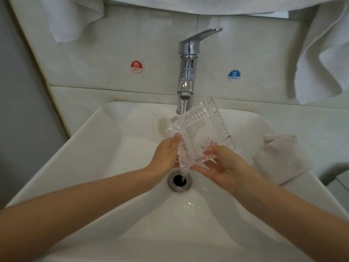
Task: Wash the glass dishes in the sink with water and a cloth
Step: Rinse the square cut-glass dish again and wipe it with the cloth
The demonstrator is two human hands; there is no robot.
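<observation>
While water (183, 110) from the chrome tap (188, 59) falls onto it, a square cut-glass dish (204, 127) with a ribbed rim is held tilted above the middle of the sink (94, 148), at the centre of the frame. Its upper corner reaches up beside the spout and its lower edge points down toward the drain (180, 180). The stream strikes the dish's left side, runs down the glass and drops into the drain hole directly below.

Both hands hold the dish. The left hand (166, 156) grips its lower left edge, thumb lying up along the rim and the fingers hidden behind the glass. The right hand (223, 165) pinches the lower right corner, with the thumb on top and the fingertips curled under the spiked edge. Both forearms reach in from the bottom corners of the frame.

Just left of the dish, near the back of the basin, some more clear glass shows, too blurred to tell what it is.

A pale cloth (279, 157) lies bunched on the right rim of the sink, well apart from the hands. On the wall behind, a red HOT sticker (136, 66) sits left of the tap and a blue COLD sticker (234, 75) right of it. White towels hang at the upper left (71, 21) and upper right (324, 53) of the frame.
</observation>
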